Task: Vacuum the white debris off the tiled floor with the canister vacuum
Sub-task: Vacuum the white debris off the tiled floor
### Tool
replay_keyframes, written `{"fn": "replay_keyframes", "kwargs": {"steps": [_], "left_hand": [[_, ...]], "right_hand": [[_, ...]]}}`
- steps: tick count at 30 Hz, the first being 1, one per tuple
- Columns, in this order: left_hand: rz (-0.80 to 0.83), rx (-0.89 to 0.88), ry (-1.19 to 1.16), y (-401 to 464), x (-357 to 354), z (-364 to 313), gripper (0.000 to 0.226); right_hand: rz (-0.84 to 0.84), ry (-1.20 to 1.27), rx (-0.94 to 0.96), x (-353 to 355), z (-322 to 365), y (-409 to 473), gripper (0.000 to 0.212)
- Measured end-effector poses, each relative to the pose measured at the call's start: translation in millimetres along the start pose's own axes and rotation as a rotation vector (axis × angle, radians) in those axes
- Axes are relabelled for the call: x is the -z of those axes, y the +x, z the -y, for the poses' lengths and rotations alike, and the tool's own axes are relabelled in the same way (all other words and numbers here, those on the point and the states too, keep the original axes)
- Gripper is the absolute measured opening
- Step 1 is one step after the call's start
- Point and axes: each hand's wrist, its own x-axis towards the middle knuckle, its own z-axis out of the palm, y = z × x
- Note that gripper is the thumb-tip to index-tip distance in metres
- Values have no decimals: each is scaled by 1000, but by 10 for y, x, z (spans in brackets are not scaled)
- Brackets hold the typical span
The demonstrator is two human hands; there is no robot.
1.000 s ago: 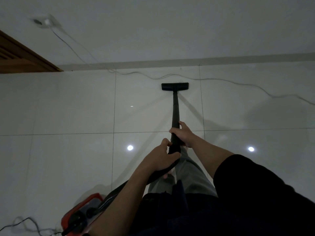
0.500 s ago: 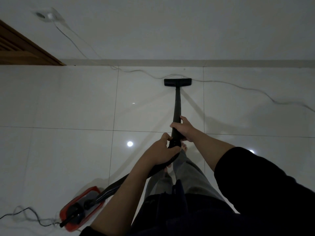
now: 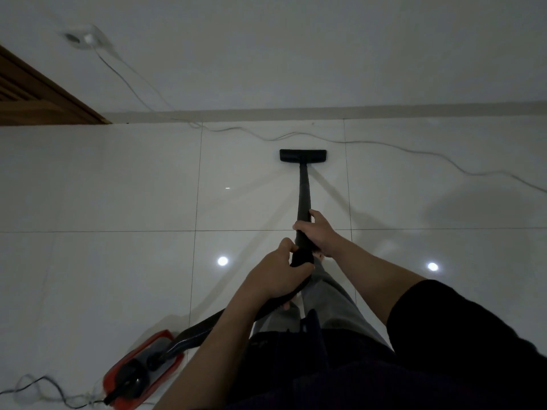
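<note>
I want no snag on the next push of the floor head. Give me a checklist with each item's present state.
1. Right hand grips the wand: ok.
2. Left hand grips the hose end behind it: ok.
3. Floor head flat on the tile: ok.
4. White cable clear of the head: not ok, it lies just beyond, in the push path.
5. Red canister free to follow: cannot tell, a black cord trails beside it.
6. White debris ahead: cannot tell.
</note>
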Motion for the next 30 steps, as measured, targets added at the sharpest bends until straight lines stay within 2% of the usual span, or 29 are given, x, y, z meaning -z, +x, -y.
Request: {"fn": "replay_keyframes", "kwargs": {"steps": [9, 14, 23, 30], "left_hand": [[13, -20, 95, 9, -122, 69, 34], [7, -4, 123, 215, -34, -5, 39], [3, 36, 30, 544, 197, -232, 38], [-10, 40, 35, 619, 197, -230, 42]], "right_hand": [[23, 44, -41, 26, -186, -5, 79], [31, 26, -56, 77, 12, 114, 78], [45, -85, -71, 204, 446, 395, 79], [42, -107, -78, 200, 486, 474, 80]]}}
